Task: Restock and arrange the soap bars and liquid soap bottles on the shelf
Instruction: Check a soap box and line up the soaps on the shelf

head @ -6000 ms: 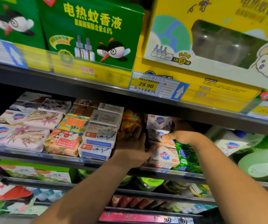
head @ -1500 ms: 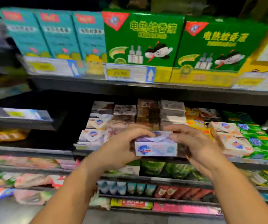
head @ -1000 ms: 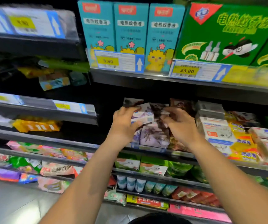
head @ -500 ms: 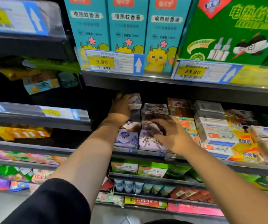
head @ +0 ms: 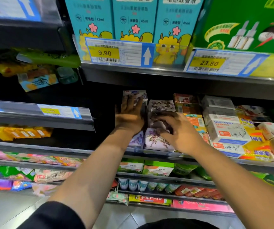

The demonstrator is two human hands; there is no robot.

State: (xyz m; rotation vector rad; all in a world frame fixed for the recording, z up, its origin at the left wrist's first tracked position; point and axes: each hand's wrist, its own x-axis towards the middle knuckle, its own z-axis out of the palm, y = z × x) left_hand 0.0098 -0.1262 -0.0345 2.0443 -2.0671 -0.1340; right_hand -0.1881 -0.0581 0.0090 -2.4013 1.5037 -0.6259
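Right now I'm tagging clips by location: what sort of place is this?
Most likely a shop aisle: tiered shelves, printed price tags like 9.90, and stacked boxed soap bars.
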